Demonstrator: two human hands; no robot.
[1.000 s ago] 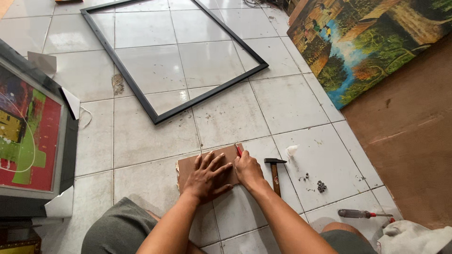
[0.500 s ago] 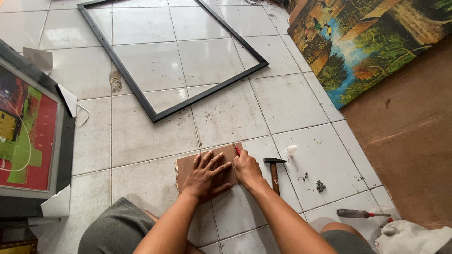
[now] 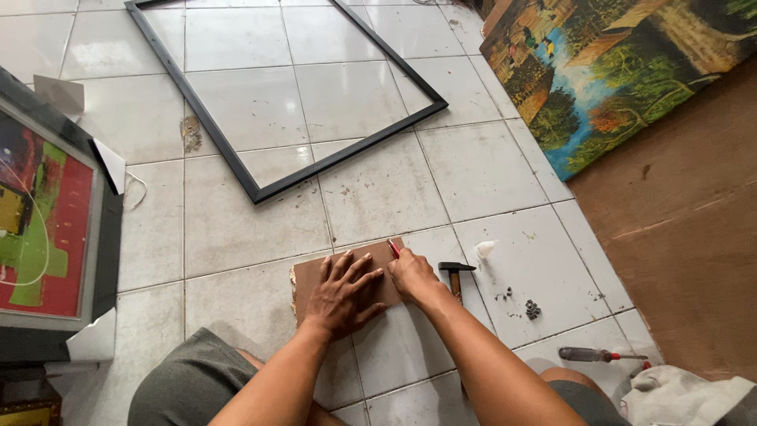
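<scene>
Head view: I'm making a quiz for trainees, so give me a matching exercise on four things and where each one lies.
Things:
1. brown board
2. hammer
3. black frame
4. screwdriver

Places:
A. empty, flat on the tiles, far from the person
B. under the left hand
C. lower right, beside a white cloth
D. just right of the right hand

Pairs: 1-B, 2-D, 3-A, 4-C

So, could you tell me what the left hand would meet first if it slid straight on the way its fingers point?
Probably the right hand: the left hand lies flat on the brown board, fingers aimed up and right toward it.
</scene>
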